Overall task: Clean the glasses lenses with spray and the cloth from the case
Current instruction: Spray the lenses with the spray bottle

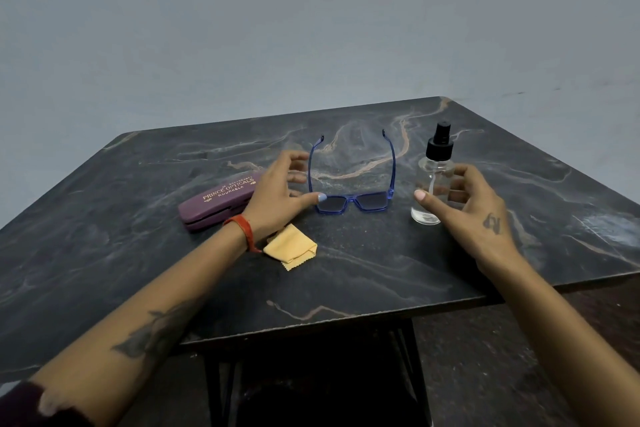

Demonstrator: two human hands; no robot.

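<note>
Head view, glasses [353,199] between both hands, left grip [277,198] wide, right grip [464,208] wide beside spray bottle [434,180]

bare dark table [363,274] across the lower centre of the frame, open strip between glasses [353,199] and spray bottle [434,180] right of centre, case [216,199] and cloth [291,248] crowding the left of centre, far table top free
</note>
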